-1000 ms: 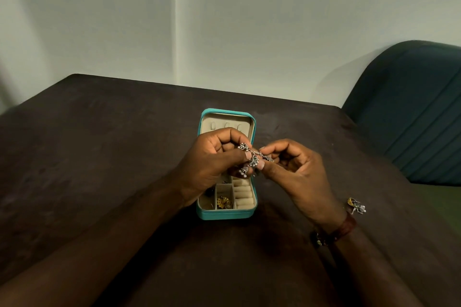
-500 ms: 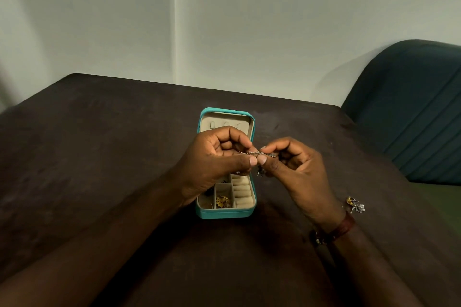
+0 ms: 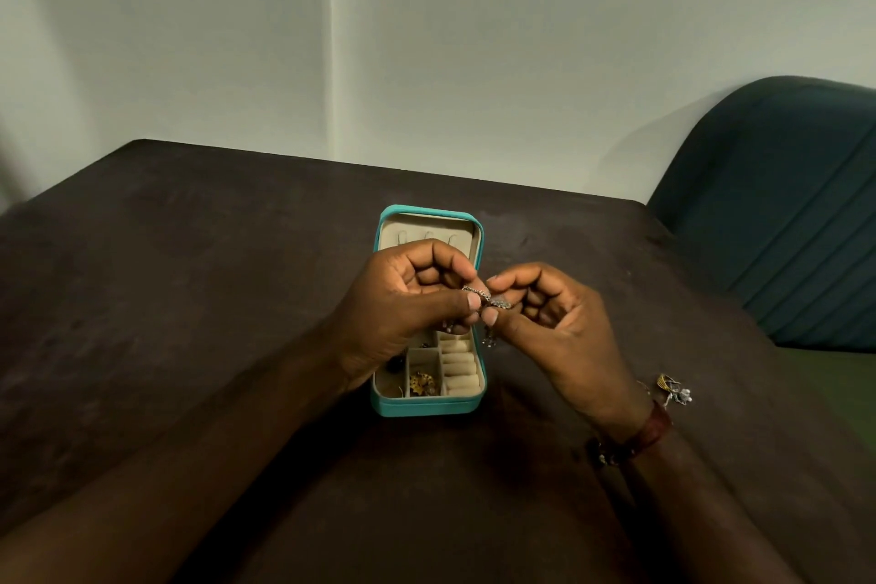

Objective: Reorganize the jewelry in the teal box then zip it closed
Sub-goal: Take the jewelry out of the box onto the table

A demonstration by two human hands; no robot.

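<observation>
Lying nearest, beside the right wrist on the dark brown table [image 3: 189, 299], is a small gold-and-pearl trinket [image 3: 673, 391]. Over the open teal zip-round jewelry box [image 3: 426, 408], the left hand [image 3: 403, 304] and right hand [image 3: 554, 322] each pinch a thin silver chain [image 3: 488, 299] between thumb and forefinger, the other fingers curled. Within the last second the bunched chain has been drawn out straighter, so untangling seems nearly done and stowing comes next. Beyond, the cream-lined lid [image 3: 429, 228] lies open.

left hand [image 3: 403, 304] and right hand [image 3: 554, 327] hide the middle of the teal box [image 3: 429, 407]. The silver piece [image 3: 488, 299] pinched between them is too small to ID, same for the trinket [image 3: 673, 390] right of the right wrist. Right edge cuts off the chair [image 3: 782, 204].
</observation>
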